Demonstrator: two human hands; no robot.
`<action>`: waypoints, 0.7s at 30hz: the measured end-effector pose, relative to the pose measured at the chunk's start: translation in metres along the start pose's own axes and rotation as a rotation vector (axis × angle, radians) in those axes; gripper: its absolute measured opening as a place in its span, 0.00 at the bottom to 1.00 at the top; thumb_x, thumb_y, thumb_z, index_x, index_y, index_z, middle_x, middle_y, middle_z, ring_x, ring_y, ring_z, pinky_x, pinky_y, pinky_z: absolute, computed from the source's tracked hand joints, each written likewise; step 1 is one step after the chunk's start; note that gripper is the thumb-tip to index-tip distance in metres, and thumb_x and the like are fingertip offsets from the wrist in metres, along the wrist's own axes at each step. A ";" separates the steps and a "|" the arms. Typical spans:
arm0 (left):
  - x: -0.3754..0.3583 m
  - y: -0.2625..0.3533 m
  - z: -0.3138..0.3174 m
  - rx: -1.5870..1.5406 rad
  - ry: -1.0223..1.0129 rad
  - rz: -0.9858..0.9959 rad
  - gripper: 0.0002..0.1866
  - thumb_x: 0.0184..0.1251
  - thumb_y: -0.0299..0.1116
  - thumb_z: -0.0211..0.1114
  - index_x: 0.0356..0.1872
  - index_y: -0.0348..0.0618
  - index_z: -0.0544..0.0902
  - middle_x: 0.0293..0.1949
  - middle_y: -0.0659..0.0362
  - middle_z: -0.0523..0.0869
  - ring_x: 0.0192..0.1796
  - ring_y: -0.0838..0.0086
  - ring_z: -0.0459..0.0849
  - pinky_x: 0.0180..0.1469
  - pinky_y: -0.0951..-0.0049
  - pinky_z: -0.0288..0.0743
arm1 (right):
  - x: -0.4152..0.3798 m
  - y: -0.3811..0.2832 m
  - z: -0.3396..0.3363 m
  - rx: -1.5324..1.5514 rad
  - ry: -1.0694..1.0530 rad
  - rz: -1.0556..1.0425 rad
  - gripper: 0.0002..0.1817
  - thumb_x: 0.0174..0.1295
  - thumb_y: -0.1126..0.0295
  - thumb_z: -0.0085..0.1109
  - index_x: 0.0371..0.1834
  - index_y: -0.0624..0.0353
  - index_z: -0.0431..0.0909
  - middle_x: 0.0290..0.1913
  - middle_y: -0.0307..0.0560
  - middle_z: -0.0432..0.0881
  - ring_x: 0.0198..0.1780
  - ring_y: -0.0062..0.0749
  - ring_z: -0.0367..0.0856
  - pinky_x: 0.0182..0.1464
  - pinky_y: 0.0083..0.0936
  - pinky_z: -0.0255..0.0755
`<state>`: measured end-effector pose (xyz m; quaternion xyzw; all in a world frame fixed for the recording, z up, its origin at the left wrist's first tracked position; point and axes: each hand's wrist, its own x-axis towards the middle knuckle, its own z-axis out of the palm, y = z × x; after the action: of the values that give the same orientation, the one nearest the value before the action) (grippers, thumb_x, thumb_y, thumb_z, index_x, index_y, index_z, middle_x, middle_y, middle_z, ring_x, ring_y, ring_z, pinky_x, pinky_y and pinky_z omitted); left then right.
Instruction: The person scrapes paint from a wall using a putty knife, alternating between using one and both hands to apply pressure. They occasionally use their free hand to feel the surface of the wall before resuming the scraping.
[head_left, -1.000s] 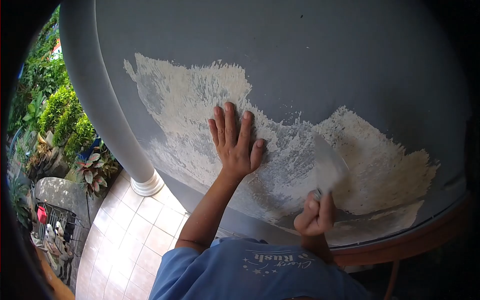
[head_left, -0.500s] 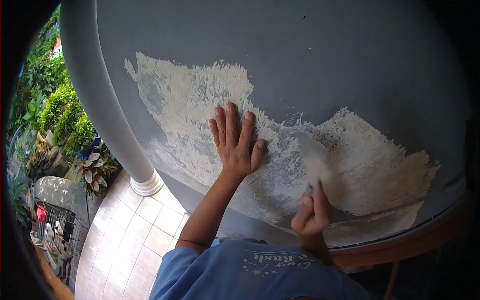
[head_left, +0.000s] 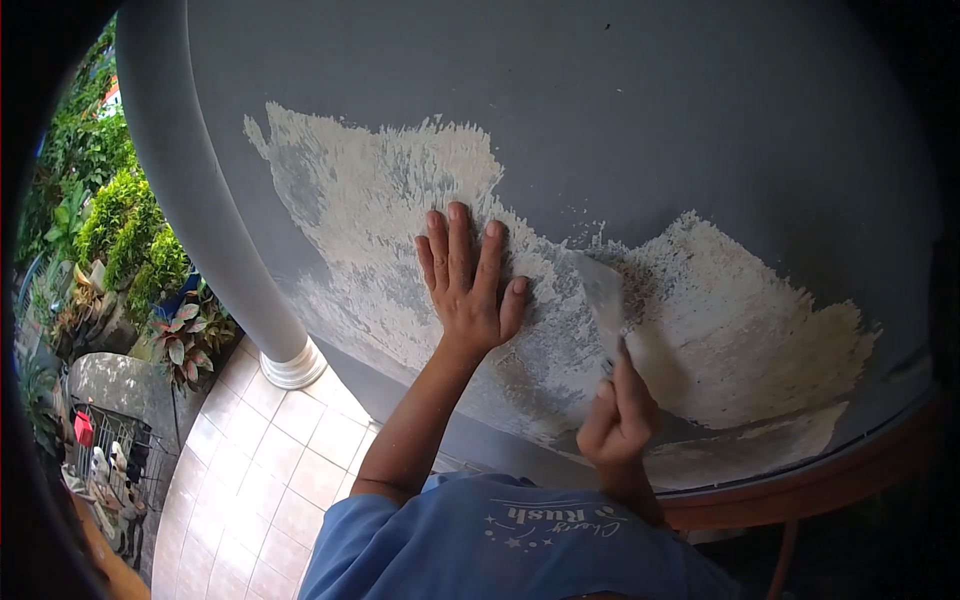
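Note:
Before me is a grey wall (head_left: 640, 120) with a wide, rough whitish patch (head_left: 370, 170) where the paint is gone. My left hand (head_left: 468, 295) lies flat on that patch, fingers spread, holding nothing. In my right hand (head_left: 618, 415) is a putty knife (head_left: 600, 295), its handle mostly hidden in my closed fingers. The blade points up and to the left, and its tip meets the bare patch close to the edge of the grey paint, right of my left hand.
A round grey column (head_left: 215, 190) stands at the left on the tiled floor (head_left: 250, 465). Beyond it are green plants (head_left: 130, 235) and a wire rack (head_left: 115, 450) with shoes. A reddish-brown curved edge (head_left: 800, 495) runs along the lower right.
The putty knife has shifted left and slightly up across the patch, with my right hand moving a little the same way. My left hand stays in place on the wall.

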<state>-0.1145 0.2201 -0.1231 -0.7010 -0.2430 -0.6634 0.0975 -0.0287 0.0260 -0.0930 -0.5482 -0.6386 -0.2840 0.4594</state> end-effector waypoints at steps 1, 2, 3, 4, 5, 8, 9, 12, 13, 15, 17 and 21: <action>0.000 0.000 0.001 0.000 0.004 0.002 0.31 0.71 0.46 0.41 0.70 0.37 0.62 0.71 0.33 0.55 0.75 0.40 0.47 0.74 0.46 0.35 | -0.001 0.000 -0.003 -0.006 0.062 -0.048 0.20 0.58 0.80 0.50 0.55 0.77 0.72 0.23 0.51 0.75 0.21 0.38 0.74 0.20 0.28 0.67; -0.001 0.000 0.001 -0.004 0.008 0.005 0.31 0.71 0.46 0.41 0.70 0.37 0.62 0.71 0.33 0.55 0.75 0.40 0.48 0.74 0.46 0.35 | -0.003 0.001 -0.001 -0.035 0.059 -0.080 0.20 0.58 0.80 0.50 0.55 0.77 0.72 0.24 0.51 0.75 0.20 0.37 0.75 0.20 0.28 0.67; -0.001 0.000 0.001 -0.001 0.003 0.004 0.31 0.72 0.46 0.41 0.70 0.37 0.61 0.71 0.33 0.55 0.75 0.40 0.48 0.74 0.46 0.35 | -0.005 0.004 0.002 -0.069 0.056 -0.115 0.20 0.58 0.80 0.50 0.55 0.77 0.72 0.24 0.51 0.75 0.20 0.37 0.75 0.20 0.28 0.67; -0.001 0.000 0.001 0.003 0.000 0.002 0.31 0.72 0.46 0.41 0.70 0.37 0.61 0.71 0.34 0.55 0.75 0.40 0.48 0.74 0.46 0.35 | -0.006 0.007 0.003 -0.102 0.052 -0.151 0.20 0.58 0.80 0.50 0.55 0.77 0.72 0.24 0.51 0.75 0.20 0.37 0.75 0.20 0.28 0.67; -0.001 0.000 0.001 0.010 -0.004 -0.001 0.31 0.72 0.46 0.41 0.70 0.37 0.61 0.71 0.34 0.55 0.75 0.40 0.48 0.74 0.46 0.35 | 0.000 0.005 0.009 -0.041 -0.104 0.040 0.20 0.58 0.80 0.49 0.54 0.78 0.72 0.23 0.51 0.75 0.19 0.38 0.74 0.20 0.28 0.67; -0.001 0.000 0.001 0.001 -0.006 0.000 0.31 0.72 0.46 0.41 0.70 0.38 0.61 0.71 0.34 0.55 0.75 0.40 0.47 0.74 0.46 0.35 | 0.000 -0.003 0.003 0.029 -0.004 0.004 0.20 0.57 0.80 0.50 0.54 0.78 0.72 0.23 0.51 0.74 0.18 0.38 0.72 0.19 0.29 0.67; -0.001 -0.001 0.000 0.004 -0.006 0.000 0.31 0.72 0.46 0.41 0.70 0.38 0.61 0.71 0.34 0.55 0.75 0.40 0.47 0.74 0.46 0.35 | -0.004 0.000 0.001 -0.007 0.068 -0.071 0.20 0.57 0.81 0.50 0.53 0.78 0.73 0.23 0.51 0.74 0.19 0.37 0.73 0.20 0.28 0.67; -0.001 0.000 0.001 0.001 -0.001 -0.005 0.31 0.72 0.46 0.41 0.70 0.38 0.62 0.71 0.34 0.55 0.75 0.40 0.47 0.74 0.46 0.35 | -0.004 0.009 0.008 -0.094 0.038 -0.144 0.19 0.57 0.81 0.50 0.53 0.78 0.73 0.23 0.51 0.74 0.19 0.36 0.73 0.21 0.28 0.67; -0.001 0.001 0.001 0.002 -0.001 -0.006 0.31 0.72 0.46 0.41 0.70 0.37 0.62 0.71 0.34 0.55 0.75 0.40 0.47 0.74 0.46 0.34 | 0.000 0.005 0.013 -0.029 -0.067 0.047 0.19 0.56 0.81 0.50 0.52 0.78 0.73 0.23 0.52 0.75 0.19 0.37 0.74 0.20 0.29 0.67; 0.000 0.000 0.002 0.002 0.008 -0.003 0.31 0.72 0.46 0.41 0.70 0.37 0.62 0.71 0.34 0.55 0.75 0.41 0.47 0.74 0.46 0.34 | 0.004 -0.001 0.006 0.026 0.020 0.002 0.20 0.55 0.82 0.50 0.53 0.78 0.73 0.24 0.53 0.75 0.19 0.38 0.73 0.19 0.30 0.68; -0.001 0.000 0.002 -0.006 0.012 0.002 0.31 0.72 0.46 0.41 0.70 0.37 0.62 0.71 0.34 0.55 0.75 0.41 0.47 0.74 0.46 0.34 | -0.003 -0.004 -0.003 0.018 0.081 -0.034 0.20 0.55 0.82 0.50 0.53 0.77 0.73 0.25 0.53 0.76 0.20 0.39 0.74 0.21 0.30 0.68; -0.001 0.000 0.001 -0.006 -0.001 -0.004 0.31 0.72 0.45 0.41 0.70 0.36 0.62 0.71 0.34 0.55 0.75 0.40 0.47 0.74 0.46 0.34 | 0.009 0.002 0.012 -0.057 -0.120 0.055 0.20 0.56 0.81 0.49 0.53 0.77 0.73 0.24 0.54 0.76 0.21 0.42 0.75 0.22 0.30 0.69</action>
<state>-0.1135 0.2200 -0.1242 -0.7012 -0.2426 -0.6638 0.0939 -0.0301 0.0411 -0.0899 -0.5943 -0.6415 -0.2558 0.4122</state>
